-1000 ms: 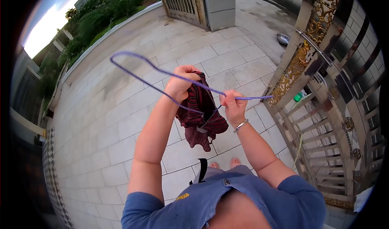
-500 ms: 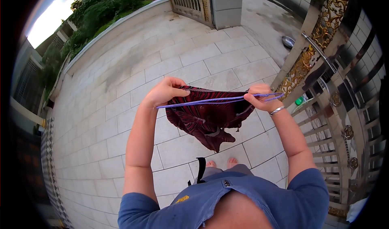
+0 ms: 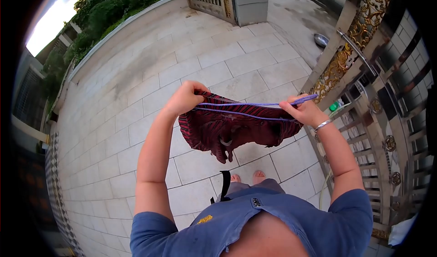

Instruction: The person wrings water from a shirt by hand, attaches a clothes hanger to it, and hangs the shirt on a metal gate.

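Observation:
A dark red cloth (image 3: 241, 127) with black and grey stripes hangs bunched in front of me, its lower edge ragged and loose. My left hand (image 3: 186, 100) is closed on its upper left corner. At the other end, my right hand (image 3: 304, 111) pinches the upper right part together with a purple cord (image 3: 246, 104). Two strands of this cord run across the front of the cloth between the hands, and a doubled end sticks out past my right fingers. Whether the cord is attached to the cloth I cannot tell. A silver bangle sits on my right wrist.
Pale tiles (image 3: 118, 134) pave the ground, with my bare feet (image 3: 258, 177) below the cloth. An ornate metal gate (image 3: 364, 134) stands close on my right. A metal bowl (image 3: 321, 40) lies beyond it; a low wall (image 3: 127, 25) borders plants at the back left.
My hands have moved slightly apart, stretching the cloth wider. The cord's left end has drawn in from my left wrist to the fingers, and its strands have spread apart.

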Available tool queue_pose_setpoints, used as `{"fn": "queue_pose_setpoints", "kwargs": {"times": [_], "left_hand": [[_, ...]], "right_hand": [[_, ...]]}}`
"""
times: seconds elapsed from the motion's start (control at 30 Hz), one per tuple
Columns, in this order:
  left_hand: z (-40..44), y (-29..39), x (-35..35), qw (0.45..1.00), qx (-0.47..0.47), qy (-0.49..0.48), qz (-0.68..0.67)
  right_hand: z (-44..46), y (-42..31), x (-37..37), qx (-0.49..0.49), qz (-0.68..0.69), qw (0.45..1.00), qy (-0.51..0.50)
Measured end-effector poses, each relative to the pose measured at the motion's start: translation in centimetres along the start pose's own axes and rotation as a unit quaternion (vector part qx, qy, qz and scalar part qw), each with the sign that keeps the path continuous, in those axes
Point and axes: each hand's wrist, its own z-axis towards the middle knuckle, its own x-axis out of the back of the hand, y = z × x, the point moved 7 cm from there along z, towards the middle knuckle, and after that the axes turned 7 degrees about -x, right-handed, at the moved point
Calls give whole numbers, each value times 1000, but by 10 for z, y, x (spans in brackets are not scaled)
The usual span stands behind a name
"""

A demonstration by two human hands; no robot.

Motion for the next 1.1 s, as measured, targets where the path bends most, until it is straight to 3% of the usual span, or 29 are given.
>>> {"fn": "queue_pose_setpoints", "kwargs": {"times": [0.13, 0.2, 0.27, 0.33, 0.47, 0.53, 0.67, 0.73, 0.87, 0.93, 1.0, 1.07, 1.1], "left_hand": [[0, -3, 12, 999, 22, 13, 19], [-1, 2, 19, 998, -29, 32, 56], [-2, -1, 22, 997, -14, 19, 67], [-3, 6, 24, 989, -82, 22, 120], [-1, 3, 27, 997, -16, 47, 54], [-1, 3, 25, 997, -43, 26, 61], [-2, 7, 16, 997, -20, -11, 68], [0, 8, 15, 988, -83, 4, 134], [5, 1, 9, 976, -115, 10, 182], [2, 9, 13, 941, -145, 136, 275], [1, 10, 10, 932, -136, 183, 283], [2, 9, 12, 920, -127, 229, 291], [7, -5, 12, 958, -64, 223, 171]], "right_hand": [[-3, -6, -1, -45, -5, 999, -20], [0, -10, 0, -39, -10, 999, -30], [-1, -16, 1, -31, -15, 999, -39], [-1, -18, 2, -62, -27, 997, -37], [-1, -26, 2, -15, -13, 1000, 10], [-3, -16, 11, -148, 49, 987, -47], [-5, -11, 18, -139, 38, 989, -33], [-6, -9, 21, -133, 38, 990, -14], [-14, -2, 25, -149, 96, 984, -19], [-22, -3, 28, -152, 94, 984, -24], [-30, -1, 37, -176, 136, 975, 27], [-37, 2, 41, -182, 127, 975, 14], [-41, 2, 42, -185, 135, 973, 17]]}}
